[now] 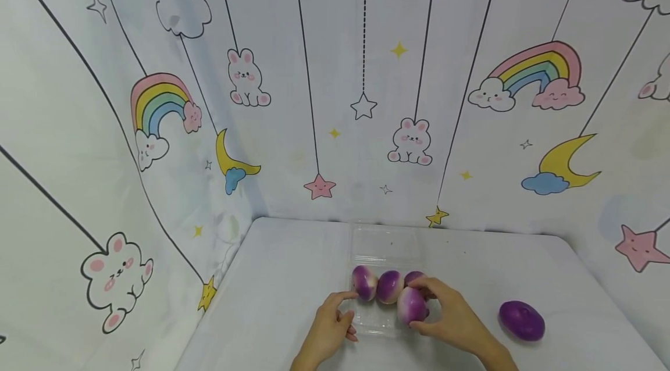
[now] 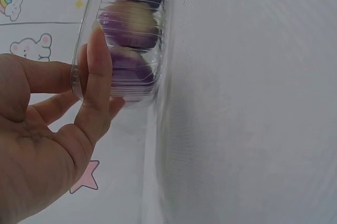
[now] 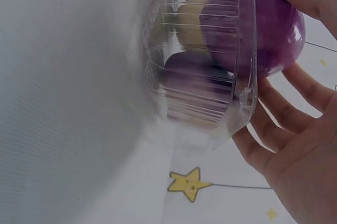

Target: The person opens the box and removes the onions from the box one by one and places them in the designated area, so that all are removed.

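The left hand (image 1: pixel 330 324) pinched the rim of the clear box (image 1: pixel 373 323); the right hand (image 1: pixel 452 316) pinched a purple-white ball (image 1: pixel 411 306) at the box's right side. A darker ball (image 1: pixel 521 321) lay right of the box.

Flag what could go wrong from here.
1. The glossy purple-and-white egg-shaped piece in the right hand could slip; its surface looks smooth.
2. If lowered, it might bump the three similar pieces in the clear plastic container.
3. The left hand pinches the container's thin-looking wall, which might flex.
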